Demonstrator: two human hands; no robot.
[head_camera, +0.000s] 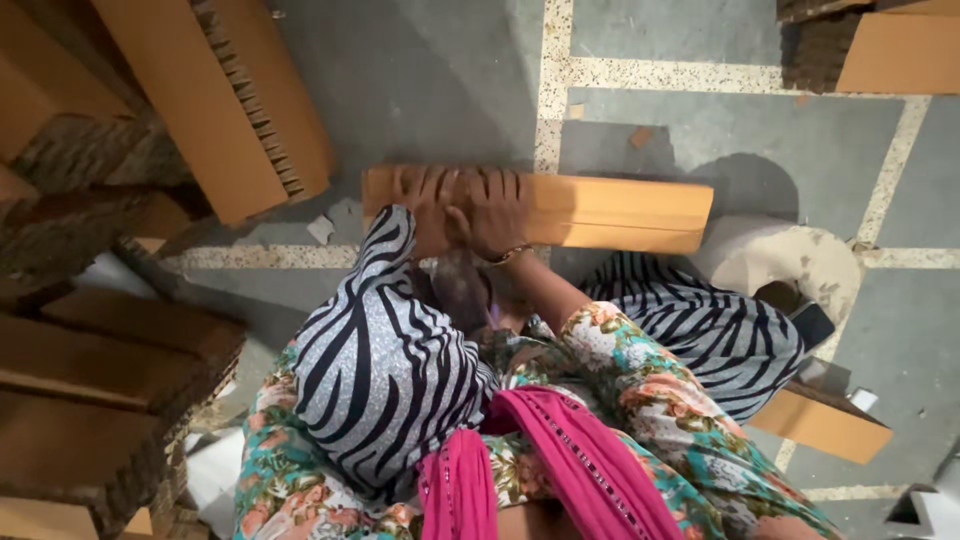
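Note:
A long flat cardboard piece (610, 210) lies across the grey floor in front of me. Both hands press down on its left part, side by side. My left hand (425, 205) lies flat with fingers spread near the board's left end, partly hidden by my striped knee (385, 340). My right hand (495, 212), with a bangle at the wrist, rests right next to it, fingers pointing away from me over the far edge. Neither hand grips around the board as far as I can see.
Stacks of honeycomb cardboard panels (110, 370) stand at the left, and a tilted panel (230, 100) leans at the upper left. More cardboard (880, 50) lies at the top right, a small piece (825, 425) at the right. A pale round object (790, 260) sits beyond my right knee.

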